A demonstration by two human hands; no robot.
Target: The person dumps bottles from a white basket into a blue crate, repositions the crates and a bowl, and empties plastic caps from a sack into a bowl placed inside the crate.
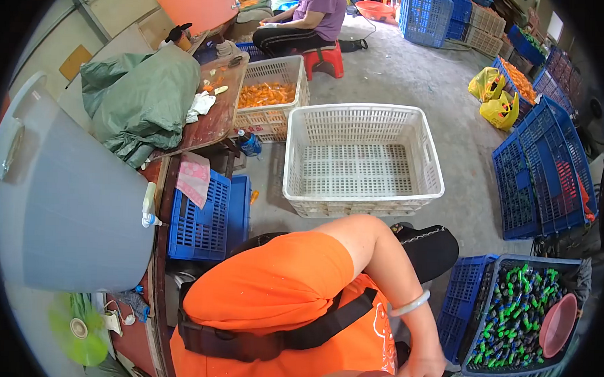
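Note:
My left arm, in an orange sleeve [272, 280] and wearing a pale bangle [411, 303], bends across my body to the lower right. My left hand [423, 369] is at the bottom edge with its fingers curled closed; the frame cuts off the fingertips and whatever they may hold. Nearest to it on the right stands a dark blue crate [475, 367] full of small green-capped dark pieces [517, 309], with a pink bowl [558, 325] on them. A strip of skin shows along the bottom edge, too cropped to identify. My right hand cannot be made out.
A white crate [361, 205] stands ahead of me. Beyond it are a crate of orange pieces [269, 94] and a seated person [321, 16] on a red stool [323, 59]. A large grey bucket [75, 200] is left; blue crates [542, 170] stand right.

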